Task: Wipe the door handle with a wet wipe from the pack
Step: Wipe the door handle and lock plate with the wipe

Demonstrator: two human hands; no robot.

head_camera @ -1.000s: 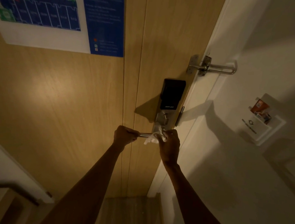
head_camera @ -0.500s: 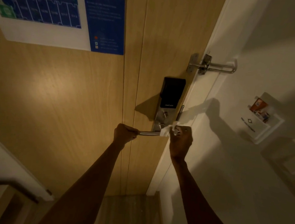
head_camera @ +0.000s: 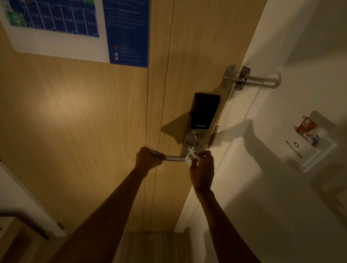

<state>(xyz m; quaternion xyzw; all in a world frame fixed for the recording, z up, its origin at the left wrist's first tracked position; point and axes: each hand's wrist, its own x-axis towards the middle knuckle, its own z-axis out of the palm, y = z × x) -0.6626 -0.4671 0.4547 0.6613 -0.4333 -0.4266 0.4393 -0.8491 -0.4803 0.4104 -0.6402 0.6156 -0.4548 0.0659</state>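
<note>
- Door (head_camera: 79,117) of pale wood fills the left and middle of the head view, in dim warm light.
- Handle (head_camera: 174,158), a metal lever, juts left from the lower end of the lock plate near the door's right edge and lies about level.
- Left hand (head_camera: 148,158) grips the free end of the handle, fingers curled round it, knuckles toward the camera.
- Right hand (head_camera: 202,169) is at the pivot end of the handle, fingers and thumb pinching the wipe (head_camera: 189,159).
- The wipe, white and bunched, is pressed to the handle where it meets the plate; a bare stretch of metal shows between the two hands.
- Lock (head_camera: 205,111), a black box with small pale lettering, sits right above the handle, with a small knob on the plate beneath it.
- Latch (head_camera: 254,79), a metal swing bar, bridges the door edge and the white frame higher up.
- Poster (head_camera: 60,21), a blue floor plan with a text column, hangs at the door's upper left.
- Wall (head_camera: 274,205), white, is on the right and carries a card holder (head_camera: 306,155) with an orange card in its slot.
- Both forearms are bare and reach up from the bottom edge.
</note>
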